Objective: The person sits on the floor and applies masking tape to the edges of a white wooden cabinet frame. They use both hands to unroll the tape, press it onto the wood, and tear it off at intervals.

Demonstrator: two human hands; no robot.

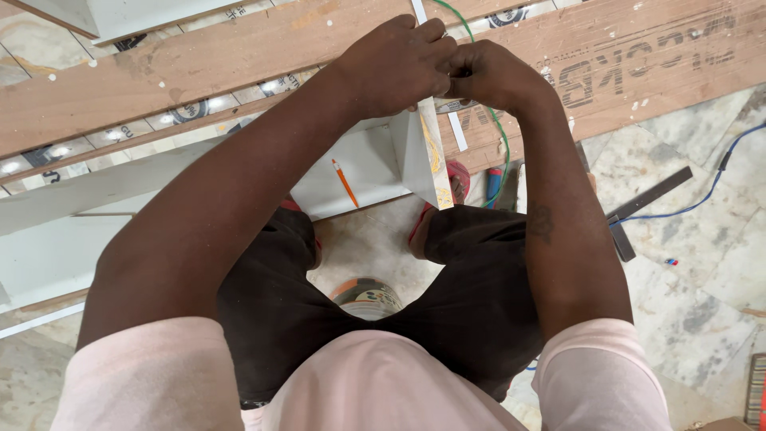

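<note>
My left hand (pixel 396 64) and my right hand (pixel 491 73) meet at the top of an upright white board (pixel 421 156) with a pale raw edge. Both hands are closed, fingers pinched together at the board's upper end; what they pinch is hidden by the fingers. A narrow white strip (pixel 457 132) runs beside the board under my hands. The board stands between my knees, its lower end near my red sandal (pixel 458 179). An orange pencil (pixel 345 182) lies on a flat white panel (pixel 363 172) just left of the board.
Long brown plywood sheets (pixel 239 56) lie across the top. A green wire (pixel 501 136) and a blue cable (pixel 702 199) trail over the marble tile floor (pixel 694 303). A dark metal square (pixel 638 207) lies at right. A tape roll (pixel 369 297) sits between my legs. White panels (pixel 56 239) lie at left.
</note>
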